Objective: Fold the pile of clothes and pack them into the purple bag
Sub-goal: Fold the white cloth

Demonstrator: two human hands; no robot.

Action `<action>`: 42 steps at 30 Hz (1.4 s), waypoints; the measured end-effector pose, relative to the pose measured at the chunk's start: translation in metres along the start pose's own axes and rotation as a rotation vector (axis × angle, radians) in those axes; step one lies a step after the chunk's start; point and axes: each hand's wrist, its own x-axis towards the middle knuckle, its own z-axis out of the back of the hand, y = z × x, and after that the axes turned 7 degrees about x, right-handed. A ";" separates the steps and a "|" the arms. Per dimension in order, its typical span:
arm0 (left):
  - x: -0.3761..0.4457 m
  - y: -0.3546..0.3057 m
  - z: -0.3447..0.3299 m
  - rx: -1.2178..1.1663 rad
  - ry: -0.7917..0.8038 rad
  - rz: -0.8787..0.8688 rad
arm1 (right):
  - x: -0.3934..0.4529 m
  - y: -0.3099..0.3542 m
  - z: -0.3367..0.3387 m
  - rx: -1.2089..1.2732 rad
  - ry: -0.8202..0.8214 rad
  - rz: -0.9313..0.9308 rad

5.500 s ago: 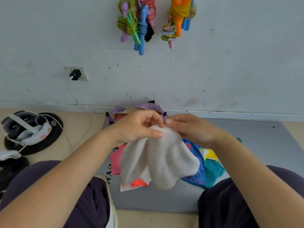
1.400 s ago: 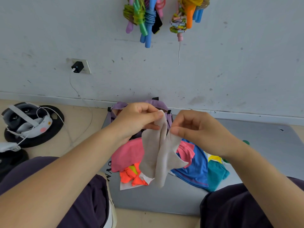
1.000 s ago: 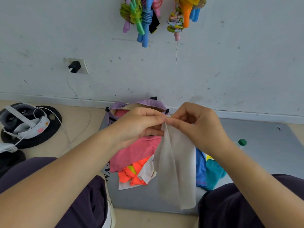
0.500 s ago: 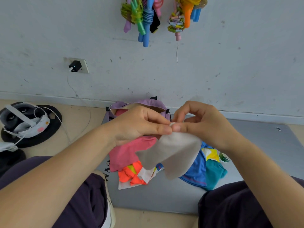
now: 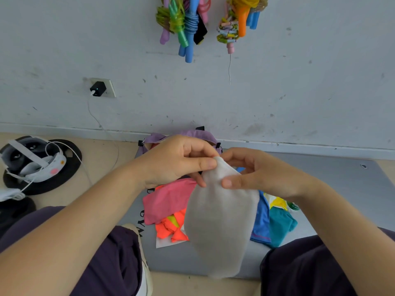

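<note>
A small pale grey garment (image 5: 220,227) hangs in the air in front of me. My left hand (image 5: 179,161) pinches its top edge between thumb and fingers. My right hand (image 5: 256,171) pinches the same top edge just to the right, thumb on the cloth. Below the garment lies the pile of clothes: a pink piece (image 5: 166,201), an orange piece (image 5: 168,229), a blue piece (image 5: 261,223) and a teal piece (image 5: 282,227). The purple bag (image 5: 198,134) stands against the wall behind my hands, mostly hidden by them.
The pile sits on a grey mat (image 5: 342,189) on the floor. A headset with a white cable (image 5: 32,161) rests on a black disc at the left. A charger (image 5: 97,89) is plugged into the wall. Coloured jump ropes (image 5: 188,22) hang on the wall. My dark-trousered knees flank the pile.
The grey garment was bunched between my hands half a second ago; now it hangs down long and flat. My right thumb has shifted lower on the cloth.
</note>
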 end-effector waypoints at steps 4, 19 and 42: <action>0.000 0.004 0.005 0.195 -0.108 0.009 | 0.002 -0.002 0.000 -0.136 -0.123 0.017; 0.008 0.020 0.021 0.667 -0.381 -0.103 | 0.005 -0.008 0.018 -0.424 -0.393 0.040; 0.014 0.055 0.057 0.455 -0.640 0.125 | -0.004 -0.005 0.057 -0.901 -0.719 0.110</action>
